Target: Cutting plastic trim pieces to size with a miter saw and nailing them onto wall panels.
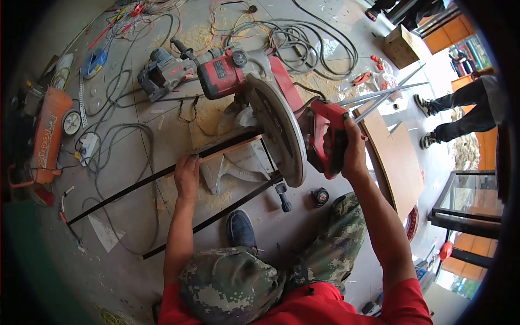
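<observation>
A red and black mitre saw (279,127) with a large round grey blade guard stands on the floor before me. My right hand (355,149) is wrapped around its red and black handle (329,138). My left hand (187,174) is closed over a long black bar (127,190), beside the saw's base (244,161). A thin wooden strip (230,146) lies along the bar on the saw table, its left end at my fingers. A second black bar (214,215) runs alongside, nearer my legs. The guard hides the blade and the bars' right ends.
Another power tool (165,73) lies beyond the saw, amid sawdust. Black cable (319,46) coils behind it. An orange tank (47,130) stands at left. Wooden boards (398,162) lie at right, near another person's legs (460,114). A small black round object (320,196) sits by my knee.
</observation>
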A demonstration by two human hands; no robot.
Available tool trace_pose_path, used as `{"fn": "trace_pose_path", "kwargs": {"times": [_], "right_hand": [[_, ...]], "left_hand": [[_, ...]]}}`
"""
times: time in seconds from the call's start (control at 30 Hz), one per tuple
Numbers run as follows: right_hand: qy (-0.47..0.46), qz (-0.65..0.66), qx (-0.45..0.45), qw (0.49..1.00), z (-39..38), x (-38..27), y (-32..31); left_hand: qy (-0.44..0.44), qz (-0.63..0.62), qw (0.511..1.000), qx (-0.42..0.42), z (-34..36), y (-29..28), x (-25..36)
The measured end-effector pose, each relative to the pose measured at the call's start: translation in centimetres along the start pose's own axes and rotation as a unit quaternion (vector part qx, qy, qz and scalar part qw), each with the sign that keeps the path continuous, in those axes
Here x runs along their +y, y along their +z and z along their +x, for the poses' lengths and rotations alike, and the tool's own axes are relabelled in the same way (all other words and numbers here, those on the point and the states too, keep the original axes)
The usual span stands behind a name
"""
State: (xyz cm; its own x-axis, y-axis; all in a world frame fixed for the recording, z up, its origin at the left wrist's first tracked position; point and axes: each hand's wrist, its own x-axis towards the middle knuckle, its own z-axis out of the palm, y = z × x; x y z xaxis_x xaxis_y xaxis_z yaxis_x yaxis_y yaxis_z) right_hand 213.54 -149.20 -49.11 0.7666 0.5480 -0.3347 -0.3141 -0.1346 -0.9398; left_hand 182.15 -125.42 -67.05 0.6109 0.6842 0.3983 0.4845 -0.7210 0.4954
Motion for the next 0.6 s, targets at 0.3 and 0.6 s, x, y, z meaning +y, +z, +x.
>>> {"fn": "trace_pose_path", "kwargs": {"times": [0.3,0.6], "right_hand": [[-0.004,-0.046,-0.018,0.999,-0.04,0.31,-0.12],[-0.023,-0.021,0.007,0.999,-0.35,0.02,0.47]], "left_hand": [[-0.023,-0.012,1.0,0.007,-0.41,0.27,0.09],[-0.02,-0.006,1.0,0.004,-0.28,0.25,0.11]]}}
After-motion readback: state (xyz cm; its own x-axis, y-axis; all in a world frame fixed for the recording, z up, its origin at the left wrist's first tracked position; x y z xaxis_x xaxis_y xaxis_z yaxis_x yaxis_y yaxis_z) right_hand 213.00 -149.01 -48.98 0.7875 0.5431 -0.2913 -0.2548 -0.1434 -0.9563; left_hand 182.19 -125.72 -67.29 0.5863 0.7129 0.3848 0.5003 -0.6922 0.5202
